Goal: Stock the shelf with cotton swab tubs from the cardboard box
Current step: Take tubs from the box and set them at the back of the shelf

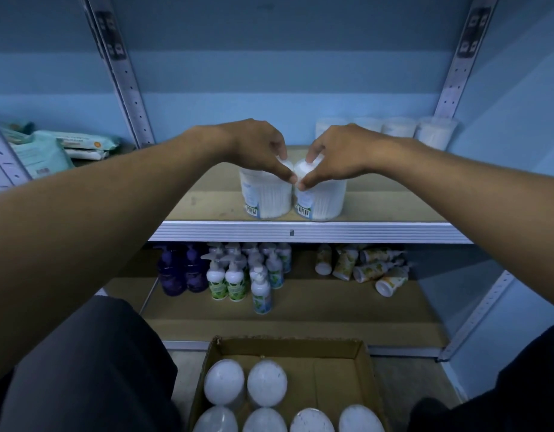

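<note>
left hand (257,148) grip: fingers curled over the lid of the left tub (266,194). right hand (338,154) grip: fingers curled over the lid of the right tub (320,198). both tubs stand upright, touching, at the front edge of the shelf (310,232). more tubs (394,129) line its back right. the cardboard box (359,363) below holds six tubs.

Wooden shelf (207,198), two swab tubs (266,194) touching, front edge

barcodes on two tubs (266,194), digits unreadable
</note>
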A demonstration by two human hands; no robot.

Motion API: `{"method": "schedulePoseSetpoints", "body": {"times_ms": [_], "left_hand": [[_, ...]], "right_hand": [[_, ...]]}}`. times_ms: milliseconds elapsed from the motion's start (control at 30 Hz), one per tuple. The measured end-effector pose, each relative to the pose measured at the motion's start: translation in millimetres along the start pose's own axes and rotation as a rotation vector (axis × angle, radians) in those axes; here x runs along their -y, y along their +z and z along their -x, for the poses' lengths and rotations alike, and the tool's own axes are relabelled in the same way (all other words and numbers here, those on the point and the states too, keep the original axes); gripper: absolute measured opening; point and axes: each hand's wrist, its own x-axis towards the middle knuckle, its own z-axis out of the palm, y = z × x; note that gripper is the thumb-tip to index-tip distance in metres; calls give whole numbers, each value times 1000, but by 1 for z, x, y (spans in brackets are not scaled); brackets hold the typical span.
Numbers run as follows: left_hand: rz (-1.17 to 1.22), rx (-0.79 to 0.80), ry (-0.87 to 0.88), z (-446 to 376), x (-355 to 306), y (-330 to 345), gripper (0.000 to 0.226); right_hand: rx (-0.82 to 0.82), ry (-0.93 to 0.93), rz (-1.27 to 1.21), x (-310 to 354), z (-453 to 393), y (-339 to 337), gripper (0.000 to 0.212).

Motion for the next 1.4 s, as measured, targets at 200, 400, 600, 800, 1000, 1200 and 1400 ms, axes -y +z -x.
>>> {"method": "schedulePoseSetpoints", "body": {"times_ms": [200,400,600,800,1000,1200,1400], "left_hand": [[-48,-58,64,11,-4,5,52],[-6,-128,91,14,3,17,47],[17,-164,96,11,7,20,50],[35,-189,78,-2,16,24,50],[57,-209,57,-17,27,28,47],[86,-230,38,-39,40,30,48],[82,-247,31,-67,55,33,46]], "right_hand": [[-122,-66,-48,-13,10,18,60],[-212,-60,-34,-17,7,32,53],[-232,-54,-26,-16,-4,36,55],[-241,-45,-11,-13,-21,39,56],[-237,-37,-8,-13,-43,41,54],[-248,-39,-9,-14,-69,44,53],[-263,-26,-18,-17,-99,47,56]]}}
